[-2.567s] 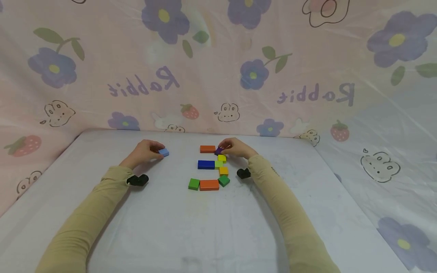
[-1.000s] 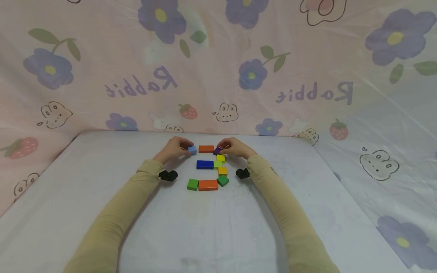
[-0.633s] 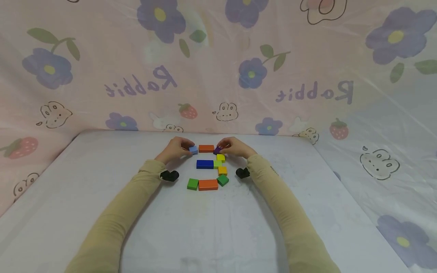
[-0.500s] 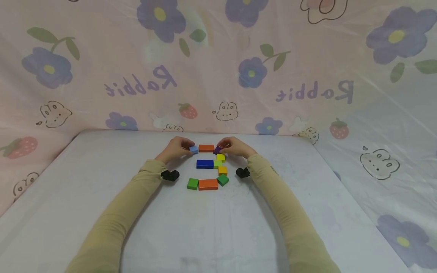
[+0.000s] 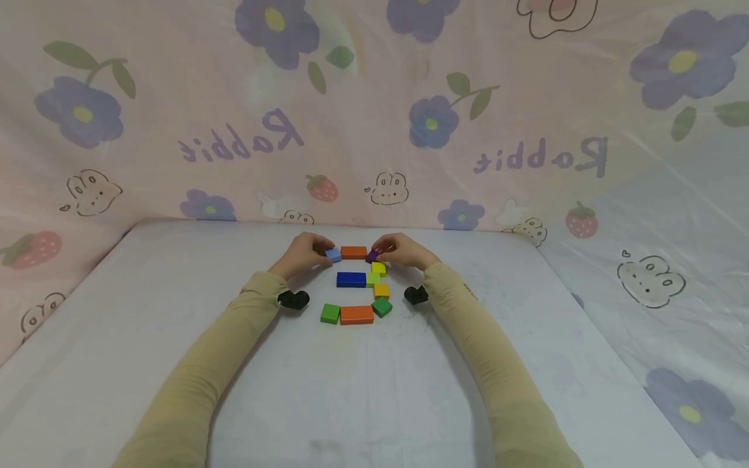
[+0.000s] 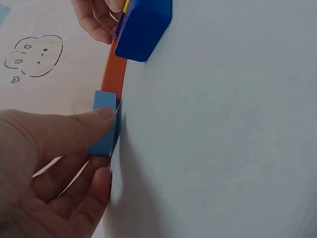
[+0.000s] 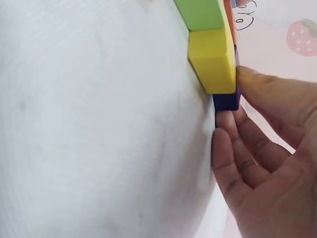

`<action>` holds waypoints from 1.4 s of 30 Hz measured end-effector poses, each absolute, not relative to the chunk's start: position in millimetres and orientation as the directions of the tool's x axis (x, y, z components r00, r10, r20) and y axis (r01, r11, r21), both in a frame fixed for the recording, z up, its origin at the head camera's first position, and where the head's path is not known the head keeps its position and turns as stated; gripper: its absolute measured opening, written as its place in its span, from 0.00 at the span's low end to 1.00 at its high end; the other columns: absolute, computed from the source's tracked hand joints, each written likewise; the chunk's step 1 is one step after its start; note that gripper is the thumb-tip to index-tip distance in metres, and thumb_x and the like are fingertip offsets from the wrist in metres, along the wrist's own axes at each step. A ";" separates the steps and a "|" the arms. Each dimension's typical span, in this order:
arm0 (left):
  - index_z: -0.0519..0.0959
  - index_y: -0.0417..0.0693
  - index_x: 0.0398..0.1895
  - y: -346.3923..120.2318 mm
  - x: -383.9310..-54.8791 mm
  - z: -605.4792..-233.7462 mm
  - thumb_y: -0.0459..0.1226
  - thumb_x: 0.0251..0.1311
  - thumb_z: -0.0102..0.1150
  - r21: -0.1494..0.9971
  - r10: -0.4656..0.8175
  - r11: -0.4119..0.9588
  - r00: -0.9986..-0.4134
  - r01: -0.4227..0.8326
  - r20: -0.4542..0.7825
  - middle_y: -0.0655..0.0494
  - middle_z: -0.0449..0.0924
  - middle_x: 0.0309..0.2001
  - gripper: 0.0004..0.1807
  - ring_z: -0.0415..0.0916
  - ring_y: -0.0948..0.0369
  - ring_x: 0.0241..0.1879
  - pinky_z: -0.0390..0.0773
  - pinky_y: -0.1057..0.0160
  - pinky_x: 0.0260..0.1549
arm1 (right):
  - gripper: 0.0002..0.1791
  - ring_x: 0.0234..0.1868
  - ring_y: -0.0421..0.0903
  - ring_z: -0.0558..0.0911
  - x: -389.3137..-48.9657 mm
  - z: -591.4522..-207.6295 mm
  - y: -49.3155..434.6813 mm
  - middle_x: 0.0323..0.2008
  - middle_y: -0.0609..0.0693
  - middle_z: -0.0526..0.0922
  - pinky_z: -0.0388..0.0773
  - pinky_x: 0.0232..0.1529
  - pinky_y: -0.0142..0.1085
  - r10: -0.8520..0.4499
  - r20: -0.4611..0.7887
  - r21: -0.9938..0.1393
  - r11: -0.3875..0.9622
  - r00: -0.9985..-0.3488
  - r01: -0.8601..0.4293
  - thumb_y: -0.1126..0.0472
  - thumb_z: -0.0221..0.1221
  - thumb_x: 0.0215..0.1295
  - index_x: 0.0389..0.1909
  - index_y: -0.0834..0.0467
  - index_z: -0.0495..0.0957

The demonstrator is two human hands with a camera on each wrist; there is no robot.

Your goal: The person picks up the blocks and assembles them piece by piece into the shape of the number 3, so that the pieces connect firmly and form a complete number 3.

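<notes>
My left hand pinches a light blue block between thumb and fingers. In the left wrist view this light blue block sits right at the near end of an orange block. At the other end of that far orange block, my right hand has thumb and fingers on a purple block. The right wrist view shows the purple block partly hidden behind a yellow block, with the thumb on its outer side.
Nearer me lie a dark blue block, a lime block and an amber block. The front row has a green block, an orange block and a tilted green block. A patterned curtain rises behind the white table.
My left hand has carried the light blue block rightward, from well apart to the left end of the far orange block. The right hand has stayed at the purple block.
</notes>
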State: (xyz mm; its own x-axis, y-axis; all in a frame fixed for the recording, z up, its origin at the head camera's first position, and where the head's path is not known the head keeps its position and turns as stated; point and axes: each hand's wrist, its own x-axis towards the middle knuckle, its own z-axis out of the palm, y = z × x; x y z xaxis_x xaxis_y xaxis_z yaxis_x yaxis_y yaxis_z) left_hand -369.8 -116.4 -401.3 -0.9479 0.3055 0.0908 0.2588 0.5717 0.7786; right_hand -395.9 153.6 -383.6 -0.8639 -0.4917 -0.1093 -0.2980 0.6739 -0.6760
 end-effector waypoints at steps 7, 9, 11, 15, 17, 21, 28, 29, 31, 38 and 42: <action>0.78 0.37 0.53 -115.2 -368.8 -399.4 0.28 0.51 0.68 0.778 0.299 0.575 -0.950 0.252 0.087 0.45 0.79 0.47 0.22 0.74 0.53 0.46 0.73 0.57 0.50 | 0.16 0.49 0.50 0.75 -395.9 -383.0 153.8 0.48 0.55 0.79 0.71 0.54 0.41 -0.492 -0.110 -0.675 0.675 -0.864 -0.298 0.64 0.58 0.66 0.54 0.60 0.76; 0.78 0.37 0.53 -115.1 -369.3 -399.7 0.28 0.51 0.69 0.779 0.297 0.574 -0.951 0.252 0.089 0.45 0.79 0.47 0.23 0.75 0.53 0.46 0.73 0.57 0.50 | 0.16 0.48 0.50 0.75 -396.0 -382.6 153.9 0.48 0.55 0.79 0.71 0.54 0.41 -0.490 -0.109 -0.678 0.673 -0.865 -0.296 0.64 0.58 0.66 0.54 0.60 0.76; 0.78 0.37 0.53 -115.2 -369.7 -400.3 0.28 0.51 0.69 0.779 0.294 0.574 -0.951 0.253 0.092 0.45 0.79 0.47 0.23 0.75 0.53 0.46 0.73 0.57 0.50 | 0.16 0.48 0.50 0.75 -396.5 -382.4 154.0 0.48 0.55 0.79 0.71 0.54 0.41 -0.492 -0.107 -0.680 0.671 -0.864 -0.297 0.64 0.59 0.66 0.54 0.60 0.76; 0.77 0.38 0.52 -115.0 -370.2 -401.1 0.29 0.50 0.70 0.772 0.292 0.581 -0.951 0.259 0.099 0.45 0.79 0.47 0.23 0.75 0.53 0.46 0.73 0.57 0.50 | 0.15 0.48 0.50 0.75 -396.8 -381.5 153.7 0.48 0.55 0.79 0.71 0.54 0.41 -0.494 -0.107 -0.684 0.667 -0.863 -0.297 0.64 0.59 0.66 0.53 0.60 0.77; 0.78 0.38 0.52 -114.9 -370.4 -401.6 0.29 0.50 0.70 0.768 0.292 0.585 -0.951 0.262 0.102 0.46 0.79 0.47 0.23 0.75 0.53 0.46 0.73 0.57 0.50 | 0.16 0.48 0.50 0.75 -397.0 -381.5 153.8 0.48 0.55 0.79 0.71 0.54 0.41 -0.494 -0.109 -0.687 0.665 -0.863 -0.294 0.64 0.59 0.66 0.53 0.60 0.77; 0.78 0.38 0.52 -114.7 -370.9 -402.2 0.30 0.49 0.71 0.770 0.292 0.581 -0.950 0.266 0.107 0.45 0.79 0.46 0.23 0.75 0.53 0.46 0.73 0.57 0.50 | 0.15 0.47 0.50 0.75 -397.2 -381.5 153.9 0.47 0.55 0.79 0.71 0.53 0.41 -0.492 -0.110 -0.693 0.661 -0.863 -0.288 0.65 0.58 0.66 0.53 0.61 0.77; 0.78 0.37 0.51 -114.8 -368.6 -400.9 0.30 0.49 0.71 0.766 0.288 0.585 -0.951 0.266 0.110 0.45 0.79 0.46 0.23 0.75 0.53 0.45 0.73 0.57 0.49 | 0.16 0.48 0.51 0.76 -397.8 -382.5 153.7 0.48 0.55 0.79 0.71 0.54 0.41 -0.495 -0.109 -0.692 0.661 -0.862 -0.292 0.65 0.59 0.65 0.53 0.61 0.77; 0.78 0.37 0.51 -114.7 -368.3 -400.7 0.30 0.49 0.71 0.765 0.289 0.586 -0.951 0.267 0.111 0.45 0.79 0.46 0.23 0.75 0.53 0.45 0.73 0.57 0.50 | 0.16 0.48 0.51 0.76 -397.7 -382.6 153.7 0.48 0.55 0.79 0.71 0.54 0.41 -0.494 -0.109 -0.692 0.661 -0.863 -0.291 0.64 0.59 0.65 0.53 0.61 0.77; 0.78 0.37 0.51 -114.7 -367.5 -400.5 0.30 0.49 0.71 0.762 0.290 0.588 -0.950 0.269 0.112 0.44 0.79 0.46 0.23 0.75 0.53 0.46 0.73 0.57 0.50 | 0.16 0.49 0.51 0.76 -397.5 -382.4 153.6 0.48 0.55 0.79 0.71 0.55 0.42 -0.492 -0.110 -0.693 0.661 -0.864 -0.289 0.64 0.59 0.65 0.54 0.60 0.77; 0.78 0.37 0.52 -114.1 -366.3 -400.7 0.30 0.51 0.70 0.761 0.282 0.598 -0.955 0.254 0.097 0.45 0.79 0.46 0.23 0.74 0.53 0.46 0.73 0.57 0.50 | 0.16 0.49 0.51 0.75 -396.7 -382.8 153.9 0.48 0.55 0.79 0.71 0.54 0.42 -0.485 -0.115 -0.686 0.670 -0.867 -0.284 0.64 0.58 0.66 0.54 0.60 0.76; 0.77 0.37 0.52 -113.6 -365.6 -401.6 0.30 0.51 0.69 0.764 0.276 0.597 -0.957 0.243 0.088 0.45 0.79 0.46 0.23 0.74 0.53 0.45 0.73 0.57 0.49 | 0.16 0.49 0.50 0.75 -395.9 -383.5 153.6 0.48 0.55 0.79 0.71 0.54 0.42 -0.485 -0.117 -0.682 0.674 -0.866 -0.285 0.64 0.58 0.66 0.54 0.60 0.76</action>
State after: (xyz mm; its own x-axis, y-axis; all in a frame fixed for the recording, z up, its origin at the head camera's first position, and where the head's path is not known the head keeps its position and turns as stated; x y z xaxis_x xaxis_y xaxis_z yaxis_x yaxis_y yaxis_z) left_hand -365.6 -113.6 -401.6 -0.9570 0.2764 0.0884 0.2431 0.5974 0.7642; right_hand -395.9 153.6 -383.5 -0.8663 -0.4855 -0.1174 -0.2852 0.6738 -0.6816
